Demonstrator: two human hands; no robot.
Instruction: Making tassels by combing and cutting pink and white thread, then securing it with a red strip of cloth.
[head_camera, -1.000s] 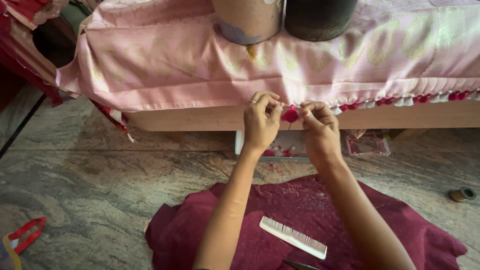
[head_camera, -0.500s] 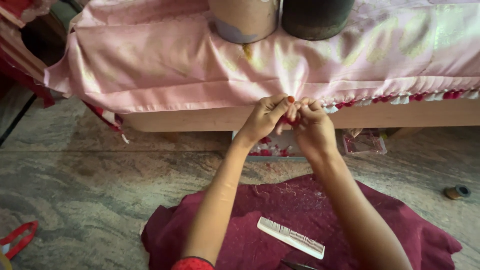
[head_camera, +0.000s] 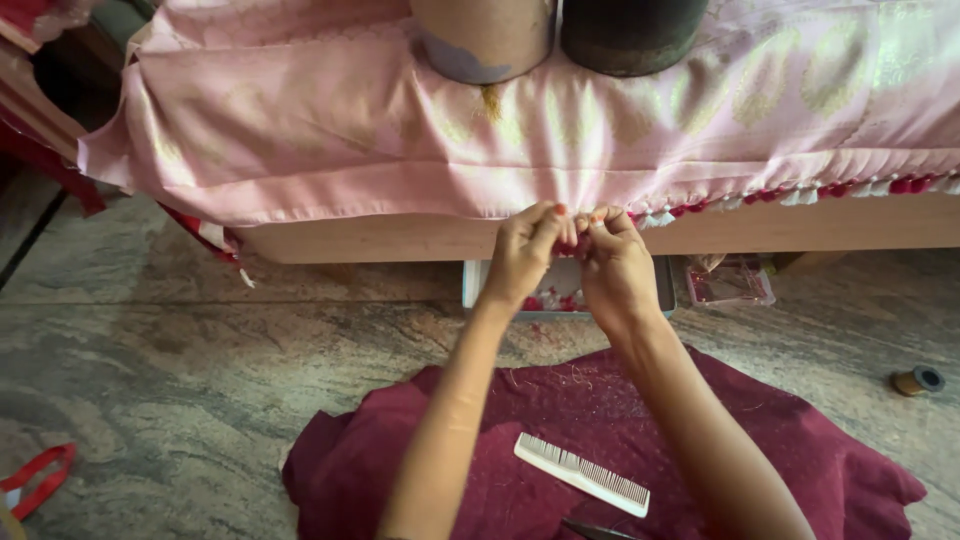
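My left hand (head_camera: 522, 256) and my right hand (head_camera: 615, 262) meet at the lower hem of a pink patterned cloth (head_camera: 330, 130) that hangs over a low wooden ledge (head_camera: 860, 222). The fingertips of both hands pinch the hem together, with a bit of red showing between them. To the right of my hands, a row of red and white tassels (head_camera: 800, 194) runs along the hem. Both forearms reach up from the bottom of the view.
A maroon cloth (head_camera: 480, 450) lies on the stone floor with a white comb (head_camera: 582, 473) on it. Two round containers (head_camera: 485, 35) weigh the pink cloth down. A tray (head_camera: 470, 285) with red bits sits under the ledge, a thread spool (head_camera: 915, 381) right, red-handled scissors (head_camera: 35, 480) left.
My two hands have come together at the hem, closing the gap between them. The view has shifted slightly to the left.
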